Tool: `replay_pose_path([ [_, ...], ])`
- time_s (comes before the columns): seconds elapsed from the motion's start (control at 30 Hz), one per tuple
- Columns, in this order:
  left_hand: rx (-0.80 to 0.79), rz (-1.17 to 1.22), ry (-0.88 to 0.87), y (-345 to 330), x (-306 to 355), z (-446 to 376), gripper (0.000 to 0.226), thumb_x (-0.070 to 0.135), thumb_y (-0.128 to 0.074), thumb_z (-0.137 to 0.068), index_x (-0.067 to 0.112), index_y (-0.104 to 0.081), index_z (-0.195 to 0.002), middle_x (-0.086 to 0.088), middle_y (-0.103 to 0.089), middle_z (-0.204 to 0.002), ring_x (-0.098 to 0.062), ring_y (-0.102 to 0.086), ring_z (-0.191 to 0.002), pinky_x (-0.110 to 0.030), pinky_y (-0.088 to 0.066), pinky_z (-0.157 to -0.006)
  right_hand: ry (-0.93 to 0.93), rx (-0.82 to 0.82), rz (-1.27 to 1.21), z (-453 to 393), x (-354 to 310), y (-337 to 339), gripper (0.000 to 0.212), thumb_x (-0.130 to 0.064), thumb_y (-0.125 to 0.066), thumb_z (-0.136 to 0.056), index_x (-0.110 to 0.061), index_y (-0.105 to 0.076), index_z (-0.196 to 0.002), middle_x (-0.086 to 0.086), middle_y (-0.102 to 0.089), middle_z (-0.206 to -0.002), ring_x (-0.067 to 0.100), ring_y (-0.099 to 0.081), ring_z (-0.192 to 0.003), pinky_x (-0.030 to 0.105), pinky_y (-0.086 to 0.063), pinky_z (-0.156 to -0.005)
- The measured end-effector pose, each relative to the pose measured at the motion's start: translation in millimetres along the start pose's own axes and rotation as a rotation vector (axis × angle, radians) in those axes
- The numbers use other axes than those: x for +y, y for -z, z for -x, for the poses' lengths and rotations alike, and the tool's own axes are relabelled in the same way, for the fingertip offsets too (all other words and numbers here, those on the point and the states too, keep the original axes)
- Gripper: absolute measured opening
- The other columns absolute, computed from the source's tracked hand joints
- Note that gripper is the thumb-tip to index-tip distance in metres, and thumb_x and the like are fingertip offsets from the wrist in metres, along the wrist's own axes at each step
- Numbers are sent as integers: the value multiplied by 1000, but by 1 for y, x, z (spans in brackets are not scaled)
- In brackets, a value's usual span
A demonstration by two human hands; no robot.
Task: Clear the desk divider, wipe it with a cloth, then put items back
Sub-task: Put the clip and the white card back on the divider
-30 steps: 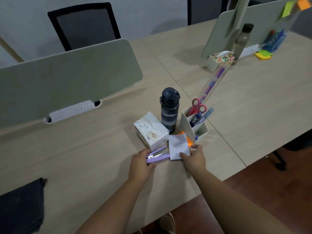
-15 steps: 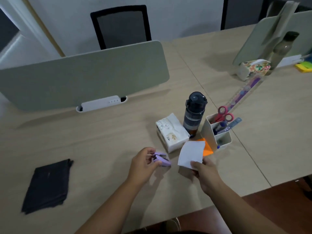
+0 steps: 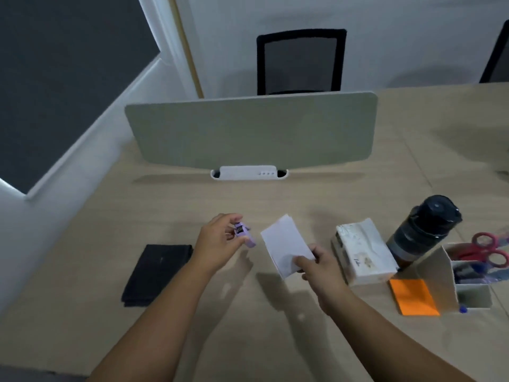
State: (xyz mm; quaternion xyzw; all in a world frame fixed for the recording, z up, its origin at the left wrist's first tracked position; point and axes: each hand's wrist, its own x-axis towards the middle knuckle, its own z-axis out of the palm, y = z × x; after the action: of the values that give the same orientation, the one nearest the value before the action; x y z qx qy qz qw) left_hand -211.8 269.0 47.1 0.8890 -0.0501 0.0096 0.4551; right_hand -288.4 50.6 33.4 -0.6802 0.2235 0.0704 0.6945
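We found the divider (image 3: 253, 133) bare, upright beyond both hands. Our left hand (image 3: 217, 244) pinched the purple stapler (image 3: 243, 238); our right hand (image 3: 316, 267) gripped the white paper (image 3: 286, 244) (both near the divider's front). The left was marginally nearer.

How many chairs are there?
2. One black chair stands behind the desk divider. Another chair is cut off at the picture's right edge. More could be hidden out of view.
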Motion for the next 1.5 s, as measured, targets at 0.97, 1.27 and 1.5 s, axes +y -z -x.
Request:
replay_pose_path([
  [0.97, -43, 28, -113, 98, -77, -243, 46, 10, -81, -72, 19, -66, -115, 21, -59, -102, 4, -62, -85, -18, -55, -84, 316, 320, 468, -328, -66, -184, 16, -9, -53, -88, -5, -64, -99, 11, -65, -83, 22, -55, -73, 21, -26, -58],
  [1.27, 10, 86, -66, 126, -72, -247, 41, 8, -81, -70, 35, -59, -92, 17, -66, -95, -3, -65, -81, -27, -59, -78, 243, 460, 176, -325, -52, -196, 33, -4, -65, -82, -14, -44, -105, 13, -55, -107, 13, -57, -65, 7, -43, -62],
  [1.5, 14, 31, -164, 213, -17, -262, 40, 6, -83, -70, 24, -60, -98, 5, -68, -98, -5, -65, -77, -13, -53, -66, 261, 423, 230, -300, -61, -208, 23, -7, -59, -83, -18, -48, -100, 4, -58, -103, 27, -60, -86, 36, -48, -80],
])
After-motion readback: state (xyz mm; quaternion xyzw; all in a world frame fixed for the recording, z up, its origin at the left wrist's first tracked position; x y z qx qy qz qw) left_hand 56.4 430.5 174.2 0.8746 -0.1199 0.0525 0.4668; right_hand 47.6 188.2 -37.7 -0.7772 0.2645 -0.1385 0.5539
